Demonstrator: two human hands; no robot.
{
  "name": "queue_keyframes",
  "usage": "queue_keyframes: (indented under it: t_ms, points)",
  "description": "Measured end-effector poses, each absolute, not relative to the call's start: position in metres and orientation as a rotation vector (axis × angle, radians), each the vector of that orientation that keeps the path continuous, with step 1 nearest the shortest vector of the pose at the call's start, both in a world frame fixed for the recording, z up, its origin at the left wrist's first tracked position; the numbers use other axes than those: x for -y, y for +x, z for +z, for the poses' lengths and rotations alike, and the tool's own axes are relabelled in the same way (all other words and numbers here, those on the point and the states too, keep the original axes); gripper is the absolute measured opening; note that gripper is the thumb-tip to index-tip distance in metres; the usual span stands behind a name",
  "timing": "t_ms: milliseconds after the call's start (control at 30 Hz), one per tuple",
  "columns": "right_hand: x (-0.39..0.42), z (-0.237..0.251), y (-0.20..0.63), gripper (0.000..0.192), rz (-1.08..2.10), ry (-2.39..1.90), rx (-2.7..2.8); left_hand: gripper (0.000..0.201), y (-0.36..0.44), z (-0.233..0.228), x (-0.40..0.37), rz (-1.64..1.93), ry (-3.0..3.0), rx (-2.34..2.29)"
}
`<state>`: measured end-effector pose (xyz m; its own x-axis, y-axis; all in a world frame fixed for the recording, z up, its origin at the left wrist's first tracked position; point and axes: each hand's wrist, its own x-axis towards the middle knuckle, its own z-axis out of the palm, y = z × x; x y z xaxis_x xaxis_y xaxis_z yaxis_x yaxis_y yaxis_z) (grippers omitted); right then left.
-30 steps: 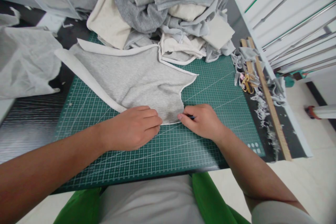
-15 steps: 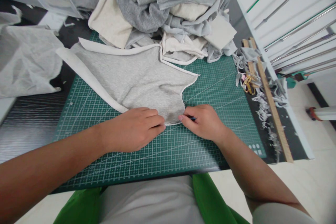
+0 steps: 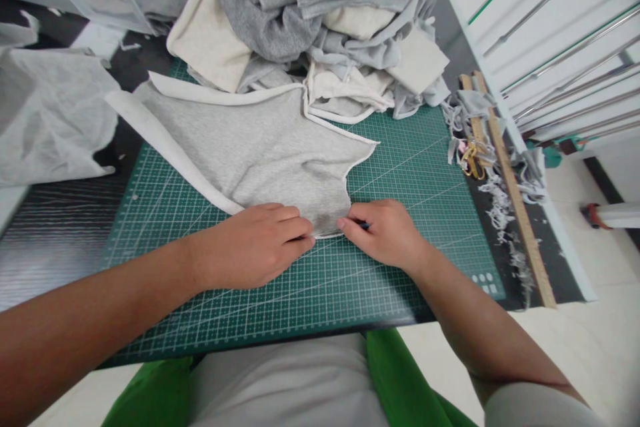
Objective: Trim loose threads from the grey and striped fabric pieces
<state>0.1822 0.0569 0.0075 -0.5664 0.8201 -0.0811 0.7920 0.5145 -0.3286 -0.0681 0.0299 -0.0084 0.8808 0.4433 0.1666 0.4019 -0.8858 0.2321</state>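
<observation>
Over a green cutting mat [image 3: 410,173], the person's left hand [image 3: 250,247] lies palm down with fingers [image 3: 295,233] loosely curled, released rather than grasping, pressing flat the near edge of a grey fabric piece [image 3: 260,147]. Both forearms reach in from the lower corners of the view. Beside it, the right hand [image 3: 387,233] is bent at the knuckles, its grip clenched on a small dark tool [image 3: 365,225], mostly hidden so its kind cannot be told, with thumb and fingertips at the cloth's lower right corner. Gridded with white lines, the mat covers a dark table [image 3: 55,240]. Spread on the mat, the grey fabric piece, edged in white, runs away from the hands toward a heap of folded grey and cream cloth [image 3: 325,20], its near hem caught between the two hands. Along the table's right edge lie a wooden ruler [image 3: 515,193], gold-handled scissors [image 3: 471,157] and grey fabric trimmings [image 3: 500,210]; a crumpled white sheet [image 3: 45,120] lies at left, and pale floor [image 3: 570,340] shows beyond.
</observation>
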Motion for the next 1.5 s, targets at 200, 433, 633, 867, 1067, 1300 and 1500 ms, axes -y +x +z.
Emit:
queue_keyframes:
  t_ms: [200, 433, 633, 867, 1067, 1300, 1500]
  points:
    - [-0.0545, 0.0092, 0.1794, 0.041, 0.513, -1.435, 2.659, 0.023, -0.0665, -0.0074, -0.0305, 0.334, 2.860, -0.647]
    - [-0.0533, 0.0111, 0.1764, 0.040, 0.523, -1.458, 2.637, 0.021, -0.0674, -0.0075, -0.0307, 0.340, 2.851, -0.641]
    - [-0.0512, 0.0077, 0.1785, 0.040, 0.548, -1.454, 2.610, 0.023, -0.0679, -0.0085, -0.0308, 0.298, 2.857, -0.640]
    - [-0.0506, 0.0096, 0.1808, 0.039, 0.608, -1.458, 2.664, 0.026, -0.0684, -0.0082, -0.0304, 0.318, 2.897, -0.645]
    - [-0.0496, 0.0103, 0.1800, 0.037, 0.617, -1.474, 2.659, 0.024, -0.0687, -0.0079, -0.0300, 0.335, 2.898, -0.648]
    - [-0.0481, 0.0088, 0.1777, 0.040, 0.594, -1.504, 2.607, 0.020, -0.0687, -0.0086, -0.0290, 0.375, 2.875, -0.661]
    - [-0.0480, 0.0112, 0.1747, 0.042, 0.590, -1.513, 2.593, 0.022, -0.0684, -0.0081, -0.0290, 0.323, 2.874, -0.662]
